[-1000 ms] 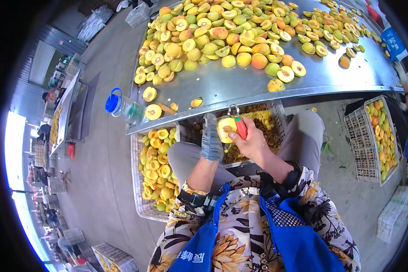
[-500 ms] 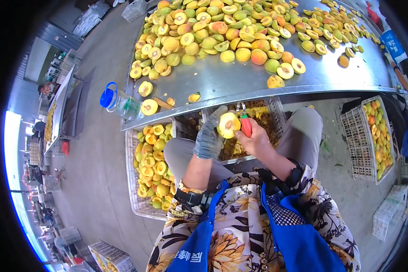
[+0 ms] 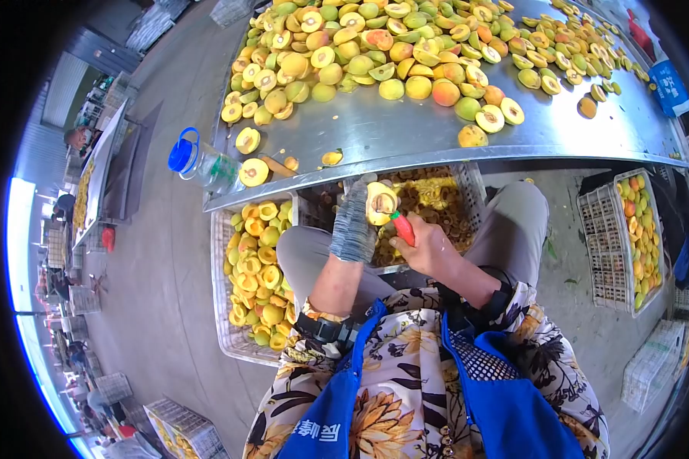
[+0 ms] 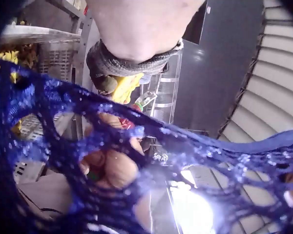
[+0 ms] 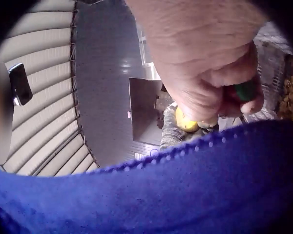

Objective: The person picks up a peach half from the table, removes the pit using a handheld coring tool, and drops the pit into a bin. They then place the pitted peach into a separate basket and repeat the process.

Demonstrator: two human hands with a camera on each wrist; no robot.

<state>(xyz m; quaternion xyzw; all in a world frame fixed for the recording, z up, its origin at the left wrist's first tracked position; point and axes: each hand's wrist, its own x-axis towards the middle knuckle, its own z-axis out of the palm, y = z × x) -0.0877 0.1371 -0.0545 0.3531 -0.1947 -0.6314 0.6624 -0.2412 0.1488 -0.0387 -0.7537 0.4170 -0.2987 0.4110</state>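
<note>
In the head view my left hand [image 3: 352, 226], in a grey knit glove, holds a yellow peach half [image 3: 380, 200] with its cut face turned up and a brown hollow showing. My bare right hand [image 3: 430, 249] grips a pitting tool by its red handle [image 3: 403, 228], its working end at the cut face. The right wrist view has the green end of the handle [image 5: 245, 91] inside the curled fingers, with the peach beside them. Blue mesh cloth [image 4: 151, 146] covers much of the left wrist view, where the tool's metal loop [image 4: 146, 99] shows beyond the glove cuff.
Many peach halves [image 3: 360, 65] are piled on the metal table [image 3: 406, 141]. A water bottle [image 3: 214, 170] lies at its left corner. Below stand a crate of hollowed halves [image 3: 256, 268] and one of brown pits [image 3: 436, 222]. Another full crate [image 3: 608, 245] is at right.
The tool's metal loop, which stuck up beyond the peach half, has swung down to its cut face. The peach's face has turned up and now shows a hollow. My right hand has rolled over.
</note>
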